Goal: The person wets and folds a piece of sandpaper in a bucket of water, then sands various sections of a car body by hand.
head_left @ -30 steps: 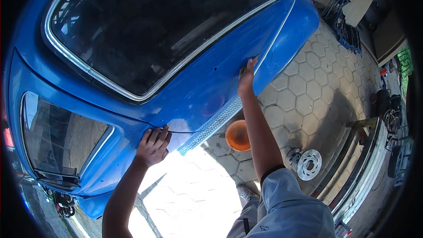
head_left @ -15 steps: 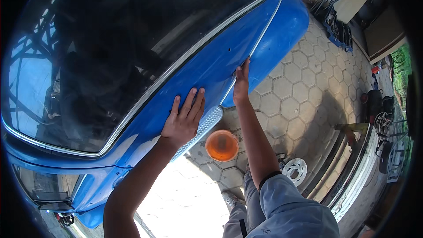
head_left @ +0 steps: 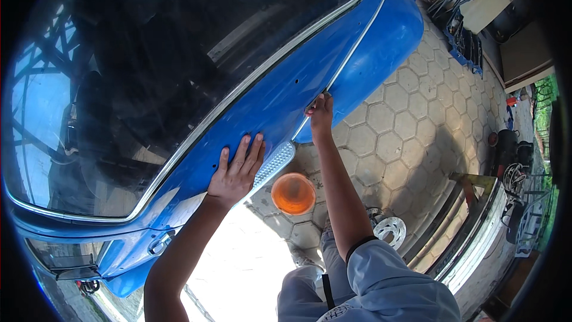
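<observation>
My left hand [head_left: 235, 173] lies flat with fingers spread on the blue side panel of a car [head_left: 262, 104], just below the chrome-edged window [head_left: 196, 83]. My right hand [head_left: 320, 113] is closed with its fingers bent against the thin silver trim strip [head_left: 351, 50], which runs along the seam between the panel and the rounded blue fender [head_left: 381, 48]. A small dark patch shows at its fingertips; whether it is a held object I cannot make out. A dimpled silver running board [head_left: 275, 166] sits below, between my two hands.
An orange bucket [head_left: 293, 194] stands on the hexagonal paving [head_left: 393, 119] below my hands. Near my feet are a perforated metal disc [head_left: 390, 232] and a long bench-like frame [head_left: 459, 220]. An open blue toolbox [head_left: 465, 42] lies at the far right, by a cabinet.
My right hand has slid down along the trim strip toward me, its straight fingers now bent. My left hand stays flat on the panel. The whole view has shifted slightly.
</observation>
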Motion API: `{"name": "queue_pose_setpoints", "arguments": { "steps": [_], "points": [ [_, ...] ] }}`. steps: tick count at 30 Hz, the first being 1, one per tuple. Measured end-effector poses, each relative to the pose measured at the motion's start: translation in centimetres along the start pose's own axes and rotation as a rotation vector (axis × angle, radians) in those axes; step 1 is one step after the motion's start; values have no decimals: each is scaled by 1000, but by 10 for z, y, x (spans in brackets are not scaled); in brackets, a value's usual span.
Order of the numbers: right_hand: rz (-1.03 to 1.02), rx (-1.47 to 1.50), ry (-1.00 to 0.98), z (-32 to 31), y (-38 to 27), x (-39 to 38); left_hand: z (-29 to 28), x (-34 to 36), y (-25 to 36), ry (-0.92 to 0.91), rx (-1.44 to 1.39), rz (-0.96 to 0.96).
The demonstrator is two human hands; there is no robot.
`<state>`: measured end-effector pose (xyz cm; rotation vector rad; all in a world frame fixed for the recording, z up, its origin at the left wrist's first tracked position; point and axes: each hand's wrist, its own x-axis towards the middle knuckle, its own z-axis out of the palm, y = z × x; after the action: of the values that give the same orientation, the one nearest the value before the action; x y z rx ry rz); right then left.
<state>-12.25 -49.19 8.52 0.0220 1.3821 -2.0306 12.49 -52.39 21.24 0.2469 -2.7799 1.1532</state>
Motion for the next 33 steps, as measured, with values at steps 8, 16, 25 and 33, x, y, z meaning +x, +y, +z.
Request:
{"name": "queue_pose_setpoints", "arguments": {
  "steps": [8,16,25,33],
  "points": [
    [-113,-217,-15,5,20,-23,3,-1,1,56,0,-44],
    [-381,-59,-158,39,-35,-40,6,-8,-2,25,24,-18],
    [-673,-587,11,-10,13,-10,-4,8,4,88,-150,-45],
    [-675,-364,-90,77,-115,-35,-4,-4,-2,50,-133,-29]
  ]
}}
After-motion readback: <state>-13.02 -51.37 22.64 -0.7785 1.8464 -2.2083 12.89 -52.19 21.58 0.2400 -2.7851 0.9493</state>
